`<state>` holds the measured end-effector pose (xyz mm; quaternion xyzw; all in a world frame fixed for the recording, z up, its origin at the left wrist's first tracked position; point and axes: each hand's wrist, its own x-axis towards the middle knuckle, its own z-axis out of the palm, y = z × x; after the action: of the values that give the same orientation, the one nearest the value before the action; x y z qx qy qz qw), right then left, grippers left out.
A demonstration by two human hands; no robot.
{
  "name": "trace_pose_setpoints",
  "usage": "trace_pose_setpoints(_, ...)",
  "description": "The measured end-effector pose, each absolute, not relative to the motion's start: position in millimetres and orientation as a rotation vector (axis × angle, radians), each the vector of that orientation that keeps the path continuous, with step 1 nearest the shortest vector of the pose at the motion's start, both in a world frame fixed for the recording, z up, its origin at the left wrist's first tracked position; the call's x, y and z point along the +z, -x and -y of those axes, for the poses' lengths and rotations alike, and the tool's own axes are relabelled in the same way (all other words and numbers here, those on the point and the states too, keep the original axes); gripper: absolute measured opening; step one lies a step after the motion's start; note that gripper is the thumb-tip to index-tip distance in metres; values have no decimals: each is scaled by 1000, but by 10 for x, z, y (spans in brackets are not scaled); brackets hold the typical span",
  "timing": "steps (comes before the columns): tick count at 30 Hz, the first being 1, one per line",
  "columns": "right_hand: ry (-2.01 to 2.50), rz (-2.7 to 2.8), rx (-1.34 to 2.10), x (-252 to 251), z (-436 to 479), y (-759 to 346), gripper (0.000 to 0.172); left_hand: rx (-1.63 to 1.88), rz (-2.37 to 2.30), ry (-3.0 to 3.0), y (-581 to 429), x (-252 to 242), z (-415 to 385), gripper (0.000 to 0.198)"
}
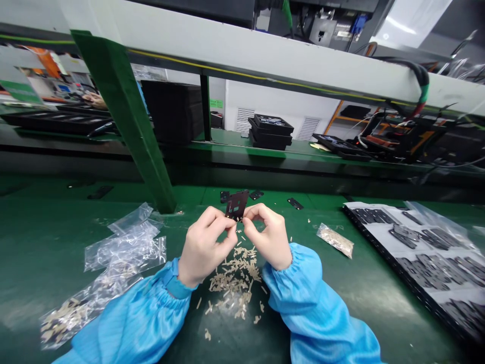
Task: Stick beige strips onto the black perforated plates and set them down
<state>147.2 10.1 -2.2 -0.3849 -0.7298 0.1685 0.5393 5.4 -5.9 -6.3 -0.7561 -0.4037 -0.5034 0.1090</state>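
Green-matted worktop on an assembly line; a raised shelf behind it carries a stack of black trays. A slanted green post meets the worktop left of centre.

Left hand: thumb and forefinger pinched shut on the lower left edge of a small dark plate. Right hand: same pinch on the lower right edge, other fingers curled in. Both sleeves blue, elastic cuffs.

Plate position: clear of the worktop, mid-width, tilted nearly upright with its face toward the camera. Cut-outs visible in it. Gripped by the edges only, probably to keep the face uncovered and in view.

Directly under the hands, toward the near edge: a loose pile of beige strips, scattered rather than stacked. It sits where either hand can drop to it without reaching.

Left side: crumpled clear bags, and near the left near corner a bag with more strips inside.

Right of the hands: a small sealed bag of the same beige bits, apart from the pile.

Right edge: a flat tray with rows of dark parts, partly under clear film.

Far edge, beyond the hands: a few loose dark pieces lying flat.
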Motion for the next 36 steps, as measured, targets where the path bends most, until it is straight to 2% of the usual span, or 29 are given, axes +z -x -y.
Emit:
trace_pose_setpoints(15, 901, 1671, 823, 75, -104, -1537, 8, -1543, 1125, 2245, -33, -24, 65, 11)
trace_pose_setpoints(36, 939, 1674, 675, 41, -89, -1508, 9, -1589, 1162, 2293, -30, 24, 88, 11)
